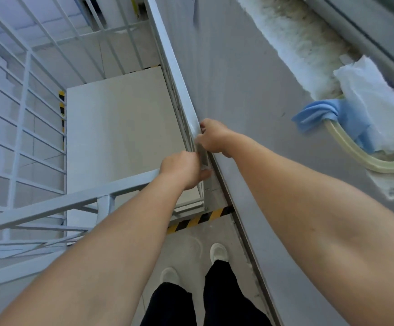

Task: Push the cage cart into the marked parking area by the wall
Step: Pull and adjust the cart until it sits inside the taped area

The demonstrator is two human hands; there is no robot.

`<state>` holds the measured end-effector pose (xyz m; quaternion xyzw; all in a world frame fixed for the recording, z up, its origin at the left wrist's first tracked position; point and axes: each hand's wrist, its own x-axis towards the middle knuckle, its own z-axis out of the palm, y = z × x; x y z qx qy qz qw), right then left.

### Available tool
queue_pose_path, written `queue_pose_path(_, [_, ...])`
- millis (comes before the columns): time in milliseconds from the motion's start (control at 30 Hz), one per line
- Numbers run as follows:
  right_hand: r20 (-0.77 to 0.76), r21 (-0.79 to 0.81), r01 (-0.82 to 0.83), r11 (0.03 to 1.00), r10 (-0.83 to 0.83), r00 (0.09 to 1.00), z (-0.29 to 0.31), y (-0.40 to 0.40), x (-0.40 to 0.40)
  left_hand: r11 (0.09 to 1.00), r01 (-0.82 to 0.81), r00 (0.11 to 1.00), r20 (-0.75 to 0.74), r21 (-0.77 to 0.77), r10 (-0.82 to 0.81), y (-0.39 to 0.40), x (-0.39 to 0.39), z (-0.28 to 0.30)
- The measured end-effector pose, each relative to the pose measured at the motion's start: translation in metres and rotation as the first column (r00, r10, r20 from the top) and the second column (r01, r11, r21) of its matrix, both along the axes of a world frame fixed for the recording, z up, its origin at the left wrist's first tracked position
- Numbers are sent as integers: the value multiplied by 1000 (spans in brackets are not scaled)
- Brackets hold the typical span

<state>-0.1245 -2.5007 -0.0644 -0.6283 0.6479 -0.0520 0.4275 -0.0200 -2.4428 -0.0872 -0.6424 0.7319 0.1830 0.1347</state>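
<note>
The white metal cage cart (40, 208) fills the left half of the head view, its barred sides rising around a pale flat floor panel (120, 128). My left hand (184, 170) is closed on the near-right corner of the cart's top rail. My right hand (212, 137) grips the right side rail just beyond it, hard against the grey wall (233, 74). Black-and-yellow floor tape (200, 218) runs under the cart's near edge, and more tape (61, 109) shows through the bars on the left. My feet stand just behind the tape.
The grey wall runs close along the cart's right side. On it hang a blue cloth (318, 114), a white cloth (374, 109) and a yellowish hose (365, 156). A rough white strip (292, 36) crosses the wall higher up.
</note>
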Motion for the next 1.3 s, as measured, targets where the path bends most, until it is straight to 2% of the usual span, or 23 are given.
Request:
queue_pose_path(133, [46,109,15,994,-20,999,-4,-8,-4,1000,13,995,96,19,-14,0,-1,1])
queue_pose_path(233, [140,157,41,987,-64,988,-12,-14,-2,999,31,995,98,18,-33,-1,0,0])
queue_pose_path(367, [162,193,54,980,-86,983,-18,-17,-1,1000,30,996,79,6,-31,-1,3,-2])
queue_pose_path(633, [146,201,58,978,-89,985,-25,-8,6,999,46,996,74,4,-47,10,11,-4])
queue_pose_path(967, [44,186,46,982,-55,998,-25,5,13,998,59,997,48,9,-59,20,17,-4])
queue_pose_path(1300, [69,252,45,967,-64,996,-24,18,39,996,86,993,77,27,-88,36,47,-5])
